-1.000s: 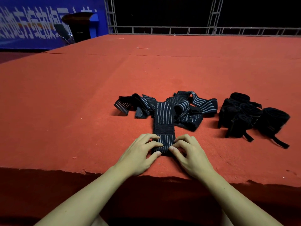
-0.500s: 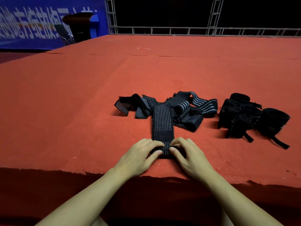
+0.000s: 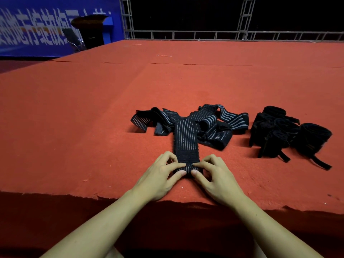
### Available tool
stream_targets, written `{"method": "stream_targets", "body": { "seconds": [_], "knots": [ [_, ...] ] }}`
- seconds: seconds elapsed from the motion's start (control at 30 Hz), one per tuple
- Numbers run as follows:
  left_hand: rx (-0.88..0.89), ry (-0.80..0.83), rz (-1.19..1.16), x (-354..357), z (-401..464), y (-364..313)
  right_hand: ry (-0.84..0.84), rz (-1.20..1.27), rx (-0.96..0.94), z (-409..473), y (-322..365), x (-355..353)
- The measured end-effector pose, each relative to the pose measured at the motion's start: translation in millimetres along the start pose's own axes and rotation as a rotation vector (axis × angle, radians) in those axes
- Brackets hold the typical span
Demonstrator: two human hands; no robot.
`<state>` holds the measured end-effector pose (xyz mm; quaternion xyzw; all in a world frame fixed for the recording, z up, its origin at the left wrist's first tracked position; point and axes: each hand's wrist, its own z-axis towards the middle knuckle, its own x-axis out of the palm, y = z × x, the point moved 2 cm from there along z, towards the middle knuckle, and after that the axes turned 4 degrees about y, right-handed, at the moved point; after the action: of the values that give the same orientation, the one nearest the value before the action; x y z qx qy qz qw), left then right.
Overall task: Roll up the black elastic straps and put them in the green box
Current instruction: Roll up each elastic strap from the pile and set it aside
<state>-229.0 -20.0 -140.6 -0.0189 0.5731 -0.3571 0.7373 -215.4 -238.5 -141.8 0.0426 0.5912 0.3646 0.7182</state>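
Both hands, left hand (image 3: pixel 160 175) and right hand (image 3: pixel 217 175), pinch the rolled near end of a striped strap (image 3: pixel 186 138) on the red surface (image 3: pixel 74 127). Behind it sits a loose strap pile (image 3: pixel 210 123), with rolled straps (image 3: pixel 290 135) off right.

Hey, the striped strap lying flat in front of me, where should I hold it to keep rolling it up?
Hold the striped strap at its near rolled end, coming in from both sides as the left hand and right hand do now. It probably rolls best this way: the strap runs straight away from you, so thumbs behind and fingertips on top can push the coil forward.
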Motion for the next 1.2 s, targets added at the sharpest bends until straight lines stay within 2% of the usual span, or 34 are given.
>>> {"method": "stream_targets", "body": {
  "seconds": [0.2,0.53,0.77,0.9,1.2],
  "knots": [
    [-0.014,0.062,0.025,2.2,2.4,2.2,0.042,-0.013,0.001,0.9,2.3,-0.5],
    [0.015,0.006,0.015,-2.3,-1.5,-4.1,0.029,0.056,-0.034,-2.0,4.7,-4.1],
    [0.070,-0.019,0.045,-1.7,-1.9,-3.6,-0.014,0.067,0.007,0.7,0.2,-2.4],
    [0.033,-0.015,0.057,-0.6,-1.9,0.9,-0.037,0.034,0.019,0.4,-2.6,0.4],
    [-0.057,0.035,0.049,2.9,1.7,5.0,0.039,-0.012,-0.061,0.4,0.6,0.4]
  ]
}}
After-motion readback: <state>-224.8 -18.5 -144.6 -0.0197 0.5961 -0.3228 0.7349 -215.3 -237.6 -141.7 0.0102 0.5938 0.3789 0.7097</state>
